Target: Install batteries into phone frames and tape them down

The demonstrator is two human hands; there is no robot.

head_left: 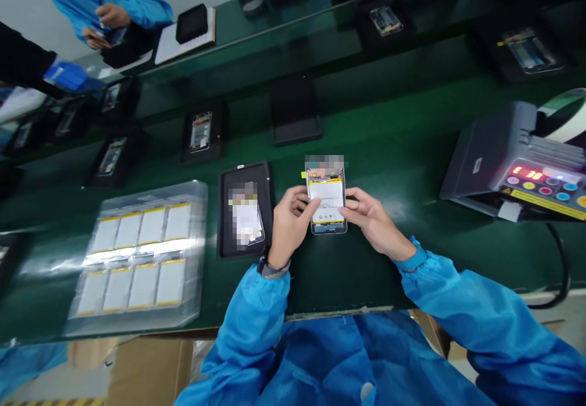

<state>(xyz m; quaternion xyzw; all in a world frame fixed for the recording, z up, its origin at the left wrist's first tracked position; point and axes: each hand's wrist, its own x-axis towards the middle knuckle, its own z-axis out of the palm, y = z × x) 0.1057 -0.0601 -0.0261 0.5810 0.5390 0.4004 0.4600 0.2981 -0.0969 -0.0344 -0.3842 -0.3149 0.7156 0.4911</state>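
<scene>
My left hand (288, 223) and right hand (373, 220) pinch the phone (326, 201) by its edges over the desk (394, 149); I think slack fingers (357, 198) could drop it.

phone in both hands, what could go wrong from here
The phone is pinched only at its side edges by the left hand and right hand; it might slip onto the green table. Its back is open, battery exposed, so a stray touch could smudge or press inner parts. The black tray lies close beside the left hand and might get knocked.
</scene>
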